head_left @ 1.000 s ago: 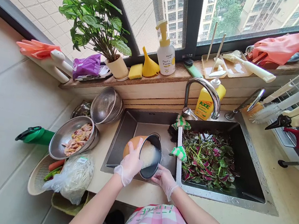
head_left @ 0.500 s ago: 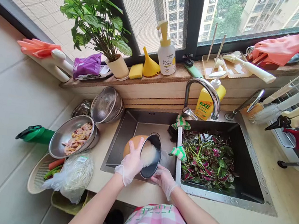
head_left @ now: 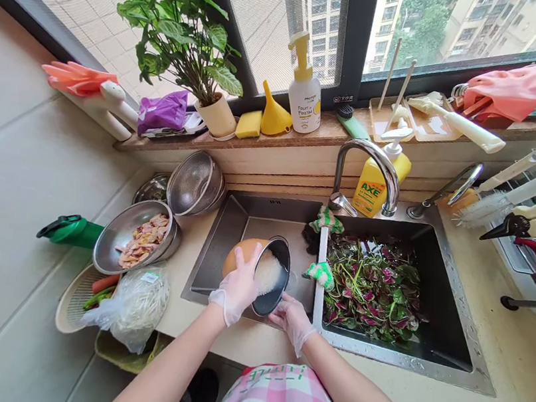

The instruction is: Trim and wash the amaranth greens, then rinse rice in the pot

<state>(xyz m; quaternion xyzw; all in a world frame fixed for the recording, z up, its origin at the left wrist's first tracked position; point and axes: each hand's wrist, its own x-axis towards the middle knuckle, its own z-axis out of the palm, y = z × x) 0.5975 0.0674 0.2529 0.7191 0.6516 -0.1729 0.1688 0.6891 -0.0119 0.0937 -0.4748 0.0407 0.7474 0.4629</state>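
Note:
A rice pot [head_left: 276, 291], dark inside and orange outside, is tipped on its side over the left sink basin [head_left: 265, 217]. White rice [head_left: 268, 273] lies against its inner wall. My left hand [head_left: 235, 290], in a clear plastic glove, grips the pot from its left side, fingers over the orange outer wall. My right hand [head_left: 291, 320], gloved too, holds the pot's lower right rim; some of its fingertips are hidden behind the pot. Right of the divider, leafy greens with purple-red patches [head_left: 376, 284] sit in water in the right basin [head_left: 452, 316].
Green-striped cloths [head_left: 320, 274] hang on the divider beneath the faucet [head_left: 371, 150]. Left on the counter are a steel bowl [head_left: 115, 232] of meat pieces, stacked strainers [head_left: 195, 183] and a bag of noodle-like strands [head_left: 139, 306]. A yellow detergent bottle [head_left: 371, 188] stands behind the faucet.
The camera view has shifted slightly. Both hands keep their hold on the tilted pot, and the rice in it looks nearly the same.

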